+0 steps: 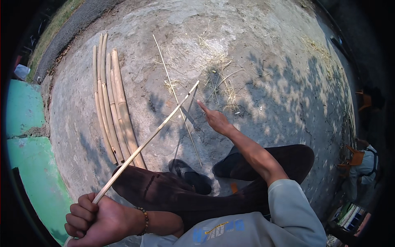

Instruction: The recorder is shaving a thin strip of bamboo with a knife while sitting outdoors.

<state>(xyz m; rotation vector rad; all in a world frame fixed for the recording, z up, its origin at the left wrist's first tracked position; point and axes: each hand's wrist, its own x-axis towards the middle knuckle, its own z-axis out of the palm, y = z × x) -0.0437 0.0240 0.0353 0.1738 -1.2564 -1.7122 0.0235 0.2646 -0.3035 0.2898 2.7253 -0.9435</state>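
Clenched around one long bamboo strip, the left hand is angling it up across the concrete ground. Farther out, the right hand is hanging released, forefinger extended. One thinner stick is lying beyond, beside what look like six bamboo slats bundled together.

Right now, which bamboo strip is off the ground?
The long strip gripped in the left hand: it slants up over the leg. The thin strip and the pile lie flat on the concrete.
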